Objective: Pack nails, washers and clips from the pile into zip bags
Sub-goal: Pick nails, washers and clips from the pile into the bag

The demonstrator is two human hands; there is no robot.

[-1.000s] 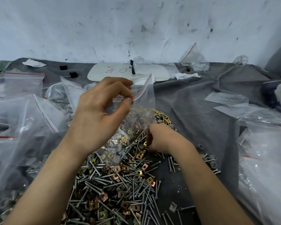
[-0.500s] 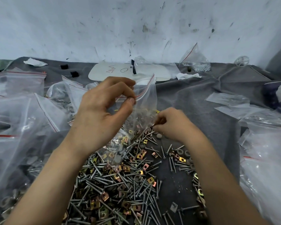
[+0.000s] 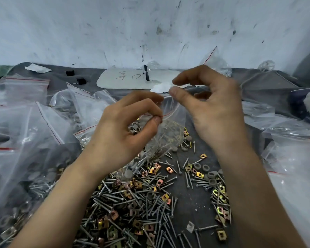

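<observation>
A clear plastic zip bag [image 3: 168, 133], part-filled with nails and washers, is pinched at its red seal line between thumb and forefinger of the left hand [image 3: 125, 133], above the pile of silver nails, brass clips and grey washers [image 3: 141, 199]. Its rim is touched by the thumb of the right hand [image 3: 209, 108], forefinger curled narrowly above; a grip cannot be told

Grey cloth-covered table [image 3: 200, 203], pile of nails, clips, washers [image 3: 132, 203], zip bags [image 3: 30, 133]
</observation>
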